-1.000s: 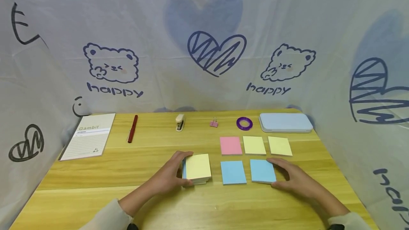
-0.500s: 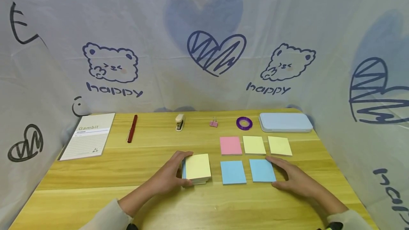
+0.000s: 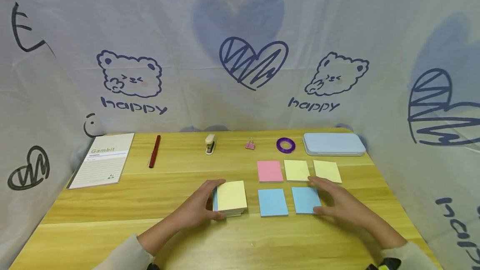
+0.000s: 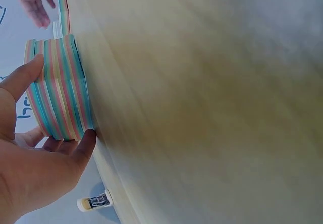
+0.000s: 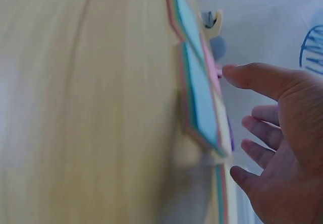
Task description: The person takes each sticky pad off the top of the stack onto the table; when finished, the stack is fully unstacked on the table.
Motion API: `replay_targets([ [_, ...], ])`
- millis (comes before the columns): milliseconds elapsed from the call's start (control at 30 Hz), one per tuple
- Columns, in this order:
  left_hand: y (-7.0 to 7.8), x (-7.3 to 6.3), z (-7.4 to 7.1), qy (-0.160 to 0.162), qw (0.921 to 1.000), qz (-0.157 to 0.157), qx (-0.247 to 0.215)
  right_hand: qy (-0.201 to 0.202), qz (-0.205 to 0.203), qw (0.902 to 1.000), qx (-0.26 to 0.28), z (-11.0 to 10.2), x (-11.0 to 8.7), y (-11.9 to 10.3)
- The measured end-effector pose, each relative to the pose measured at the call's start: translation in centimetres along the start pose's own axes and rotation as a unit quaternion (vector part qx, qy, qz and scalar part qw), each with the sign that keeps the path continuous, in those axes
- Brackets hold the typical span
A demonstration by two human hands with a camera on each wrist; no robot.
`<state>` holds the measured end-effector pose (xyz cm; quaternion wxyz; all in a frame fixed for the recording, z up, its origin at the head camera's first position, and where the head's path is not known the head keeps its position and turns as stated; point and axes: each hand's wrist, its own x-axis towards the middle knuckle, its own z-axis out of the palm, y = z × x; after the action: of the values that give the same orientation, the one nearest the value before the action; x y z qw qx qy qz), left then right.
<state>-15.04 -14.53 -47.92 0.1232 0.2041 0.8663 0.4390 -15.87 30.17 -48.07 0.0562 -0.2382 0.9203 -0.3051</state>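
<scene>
My left hand grips a tall stack of sticky-note pads, thumb on the near side and fingers on the far side. A yellow pad tops it. In the left wrist view the stack shows striped layers of pink, teal and yellow. Over the right edge of the right blue sticky-note pad hovers my right hand, its fingers spread. The right wrist view shows that hand holding nothing, apart from the blue pad. Another blue pad lies between the stack and this one.
Behind the blue pads lie a pink pad and two yellow pads. Along the back are a notepad, red pen, stapler, pink binder clip, purple tape roll and pale blue case.
My right hand has let go of the right blue pad's edge, rising and shifting slightly left over it. My left hand stays on the stack.
</scene>
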Motion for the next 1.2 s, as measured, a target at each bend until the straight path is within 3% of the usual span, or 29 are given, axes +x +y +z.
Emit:
replay_targets([
  [200, -0.3, 0.0, -0.1, -0.01, 0.9999, 0.0, -0.006, -0.016, -0.013, 0.9994, 0.026, 0.6, 1.8, -2.2],
  [700, -0.5, 0.1, -0.2, -0.016, 0.9998, -0.007, -0.011, -0.09, -0.063, 0.991, 0.077, 5.0, 8.0, -8.0],
  [1200, -0.3, 0.1, -0.4, -0.017, 0.9998, -0.002, -0.014, -0.116, -0.08, 0.9864, 0.085, 8.2, 10.8, -11.4],
])
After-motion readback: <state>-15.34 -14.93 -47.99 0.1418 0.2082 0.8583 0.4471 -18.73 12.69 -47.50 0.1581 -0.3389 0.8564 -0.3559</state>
